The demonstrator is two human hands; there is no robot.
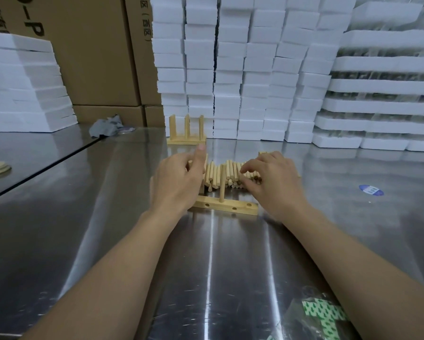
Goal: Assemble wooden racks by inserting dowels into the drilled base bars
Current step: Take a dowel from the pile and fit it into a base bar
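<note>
One dowel [222, 182] stands in the base bar [226, 207]. Just behind it, my right hand [272, 176] rakes the dowel pile [228, 174] with bent fingers for the next. My left hand [179, 179] curls beside it; I cannot tell whether either grips anything.

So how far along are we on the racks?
Done: one rack that looks finished stands at the back. In hand: the front base bar has one dowel upright; the right hand reaches into the dowel pile, the left hand is at the bar's left end. Left: three holes show empty.

Packing workshop: steel worktable [230, 266], stacked white foam blocks [250, 69], cardboard cartons [95, 57].
</note>
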